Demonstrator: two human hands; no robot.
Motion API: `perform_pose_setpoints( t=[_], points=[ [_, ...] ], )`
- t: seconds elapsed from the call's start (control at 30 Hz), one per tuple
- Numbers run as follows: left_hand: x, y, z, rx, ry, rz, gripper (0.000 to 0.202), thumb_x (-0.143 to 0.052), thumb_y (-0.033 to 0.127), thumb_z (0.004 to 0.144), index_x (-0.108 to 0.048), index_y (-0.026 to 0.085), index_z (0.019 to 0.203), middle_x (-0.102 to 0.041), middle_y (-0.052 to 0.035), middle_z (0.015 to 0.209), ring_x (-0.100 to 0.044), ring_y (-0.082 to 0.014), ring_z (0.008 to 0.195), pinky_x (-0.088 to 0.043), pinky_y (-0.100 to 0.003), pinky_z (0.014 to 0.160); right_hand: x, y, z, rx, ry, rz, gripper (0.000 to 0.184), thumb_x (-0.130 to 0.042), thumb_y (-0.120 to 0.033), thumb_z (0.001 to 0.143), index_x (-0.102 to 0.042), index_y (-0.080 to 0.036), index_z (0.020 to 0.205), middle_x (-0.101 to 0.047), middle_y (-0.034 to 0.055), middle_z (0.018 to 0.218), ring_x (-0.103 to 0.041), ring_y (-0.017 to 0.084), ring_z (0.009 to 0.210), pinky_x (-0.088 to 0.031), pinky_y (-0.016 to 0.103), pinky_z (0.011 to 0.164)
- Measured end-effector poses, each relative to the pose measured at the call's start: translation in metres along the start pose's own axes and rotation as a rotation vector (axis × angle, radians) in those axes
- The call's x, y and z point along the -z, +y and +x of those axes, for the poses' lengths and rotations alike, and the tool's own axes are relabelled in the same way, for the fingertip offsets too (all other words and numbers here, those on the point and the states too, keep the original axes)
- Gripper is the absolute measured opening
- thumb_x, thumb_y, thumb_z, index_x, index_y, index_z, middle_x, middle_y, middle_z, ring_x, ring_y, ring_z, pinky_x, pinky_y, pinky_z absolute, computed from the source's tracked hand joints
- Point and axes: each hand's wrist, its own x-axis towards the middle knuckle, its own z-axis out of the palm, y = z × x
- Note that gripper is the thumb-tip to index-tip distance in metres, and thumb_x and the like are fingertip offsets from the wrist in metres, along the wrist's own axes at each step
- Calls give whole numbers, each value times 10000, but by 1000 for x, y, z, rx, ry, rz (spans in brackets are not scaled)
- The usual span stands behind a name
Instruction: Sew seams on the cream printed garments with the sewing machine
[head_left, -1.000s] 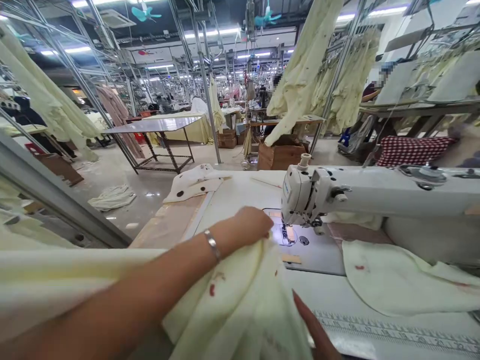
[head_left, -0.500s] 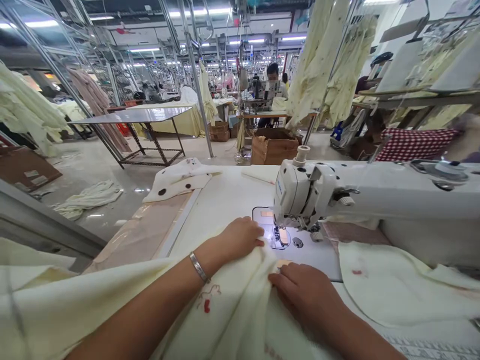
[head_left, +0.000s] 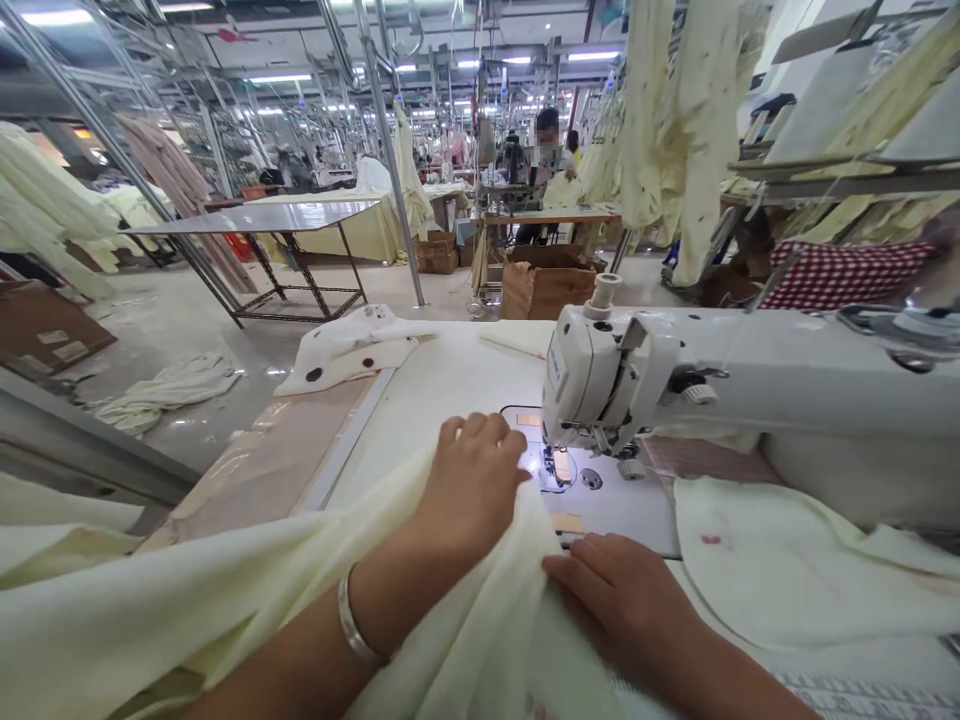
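My left hand point(head_left: 472, 485) lies curled on a cream fabric piece point(head_left: 225, 600), gripping its upper edge just left of the needle plate point(head_left: 592, 495). A silver bracelet sits on that wrist. My right hand point(head_left: 622, 600) pinches the same fabric's right edge below the plate, fingers closed on it. The white sewing machine head point(head_left: 600, 375) hangs over the lit needle area, to the right of my left hand. The fabric drapes off the table's near edge towards me.
Another cream piece point(head_left: 787, 570) lies right of the plate. A spotted white cloth point(head_left: 349, 350) rests at the table's far left corner. Beyond stand a cardboard box point(head_left: 544, 285), a metal table point(head_left: 255, 220), hanging cream garments and a seated person at another machine.
My right hand came up from the lower edge and took hold of the fabric. My left hand slid the fabric slightly forward towards the needle. The view tilted down.
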Motion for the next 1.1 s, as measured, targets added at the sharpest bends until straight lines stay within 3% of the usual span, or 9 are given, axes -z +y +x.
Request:
perform_pose_setpoints(
  t=[0.17,0.27,0.43,0.57,0.73,0.87,1.0,1.1],
  points=[
    [-36,-5,-13,-258,-110,-65,249,-424,313,922,-540,181,1098,-511,-85,1233,-447,-232,1141,-287,-430,1000,6,0,0,-62,-48,15,209,-404,-104,854,-589,-191,811,-560,9,638,-478,161,566,-275,274,532],
    [-38,-12,-12,-350,-97,-90,270,-400,300,930,-505,188,1152,-473,-81,1283,-403,-219,1200,-246,-427,1047,13,1,1,-100,-137,61,208,-434,-108,840,-603,-210,903,-591,-1,688,-534,154,614,-326,255,550],
    [-19,13,-29,-188,-75,-190,164,-449,154,853,-573,194,953,-584,-55,1037,-516,-212,1026,-223,-486,1054,26,16,1,-167,-332,244,257,-410,-160,875,-603,-237,1026,-599,2,723,-550,147,644,-363,244,561],
    [-24,30,-48,-172,-128,-225,169,-460,148,835,-572,203,949,-558,-68,1089,-488,-241,1082,-222,-531,1045,33,32,4,-146,-274,182,274,-376,-153,903,-602,-207,1048,-593,5,694,-543,139,641,-366,243,573],
    [-36,28,-48,-134,-93,-300,225,-385,105,860,-507,186,1031,-581,-56,1031,-523,-213,1012,-237,-509,1054,28,48,19,-18,-196,4,298,-393,-105,865,-616,-183,1046,-603,24,679,-519,152,595,-292,262,523],
    [-42,25,-46,-99,32,-414,302,-323,47,836,-439,172,1086,-568,-73,1059,-516,-205,1028,-267,-478,1050,26,45,29,67,-191,-12,306,-414,-78,823,-630,-210,996,-580,4,628,-480,144,559,-231,279,512],
    [-46,22,-46,23,119,-529,213,-319,114,871,-449,170,1030,-561,-96,1020,-523,-211,985,-425,-406,908,25,34,26,164,-210,-1,235,-439,-95,801,-632,-213,867,-555,-7,613,-436,147,552,-229,296,528],
    [-46,21,-45,13,101,-525,181,-345,166,888,-464,164,1024,-575,-96,996,-528,-218,975,-428,-419,902,21,32,18,211,-199,2,217,-416,-96,818,-614,-186,811,-548,2,612,-413,148,546,-223,300,529]
  ],
)
